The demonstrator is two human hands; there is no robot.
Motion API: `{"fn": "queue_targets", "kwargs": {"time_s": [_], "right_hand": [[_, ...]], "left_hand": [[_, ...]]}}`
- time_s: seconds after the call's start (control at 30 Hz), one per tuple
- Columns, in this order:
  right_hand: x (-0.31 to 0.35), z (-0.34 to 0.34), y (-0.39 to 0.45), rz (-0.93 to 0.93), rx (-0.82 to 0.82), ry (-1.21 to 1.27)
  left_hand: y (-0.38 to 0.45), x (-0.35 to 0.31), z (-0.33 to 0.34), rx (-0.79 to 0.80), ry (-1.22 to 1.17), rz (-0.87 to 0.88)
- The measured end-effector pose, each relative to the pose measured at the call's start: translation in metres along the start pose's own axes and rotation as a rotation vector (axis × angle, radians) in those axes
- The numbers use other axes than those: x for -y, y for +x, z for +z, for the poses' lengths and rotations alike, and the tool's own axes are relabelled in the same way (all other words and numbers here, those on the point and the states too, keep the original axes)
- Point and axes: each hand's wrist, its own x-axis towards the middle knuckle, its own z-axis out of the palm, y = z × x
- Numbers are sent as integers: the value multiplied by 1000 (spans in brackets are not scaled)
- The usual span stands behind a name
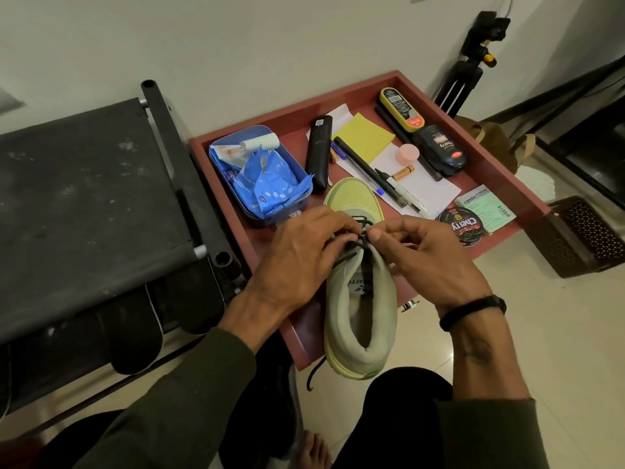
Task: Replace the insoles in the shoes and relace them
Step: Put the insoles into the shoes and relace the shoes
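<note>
Plain pale wall [236, 38]; glossy cream tiled floor [558, 333]; dark fabric rack [84, 204] left; black tripod [470, 72] in corner.

both hands [306, 252] pinching lace [355, 245], shoe [362, 299]

Legible markings: "Cherry" on the round polish tin [462, 227] at the tray's near right corner, and again on the dark polish applicator bottle [440, 149]. "KIWI" on the yellow-black polish bottle [401, 109]. "camlin" on the green-white packet [486, 208]. Lettering on the shoe's insole [359, 285] is partly hidden and unreadable.
</note>
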Motion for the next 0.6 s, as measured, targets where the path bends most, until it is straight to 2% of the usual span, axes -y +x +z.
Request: {"fn": "queue_targets", "kwargs": {"time_s": [0.13,0.3,0.47,0.6], "right_hand": [[4,3,3,-11,-5,-53],[5,3,5,8,14,-100],[4,1,6,-85,58,-150],[4,-2,7,-128,132,-251]], "left_hand": [[-5,-8,8,-54,55,-42],[-9,-5,13,-149,-79,-154],[-8,-1,9,-132,-170,-181],[-6,0,5,-71,-181,-139]]}}
